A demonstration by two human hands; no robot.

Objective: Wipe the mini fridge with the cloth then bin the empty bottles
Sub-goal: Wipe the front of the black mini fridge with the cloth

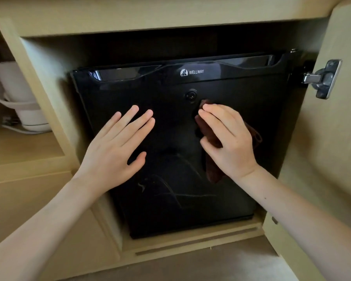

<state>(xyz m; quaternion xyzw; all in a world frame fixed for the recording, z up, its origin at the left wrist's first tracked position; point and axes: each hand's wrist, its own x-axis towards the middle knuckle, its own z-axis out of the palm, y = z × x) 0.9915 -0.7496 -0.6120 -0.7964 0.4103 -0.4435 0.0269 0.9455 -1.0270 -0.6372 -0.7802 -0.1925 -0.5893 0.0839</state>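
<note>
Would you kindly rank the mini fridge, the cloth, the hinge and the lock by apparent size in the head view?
Largest to smallest: mini fridge, cloth (partly hidden by the right hand), hinge, lock.

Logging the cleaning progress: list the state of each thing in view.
Mini fridge, door shut.
Cupboard door, swung open at the right.
Cloth, bunched, pressed against the mini fridge.
Right hand, grips the cloth.
Left hand, flat on the mini fridge, fingers straight.
Kettle, upright on the left shelf.

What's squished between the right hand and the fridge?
The brown cloth. The right hand holds it against the black fridge door, as the head view shows.
</note>
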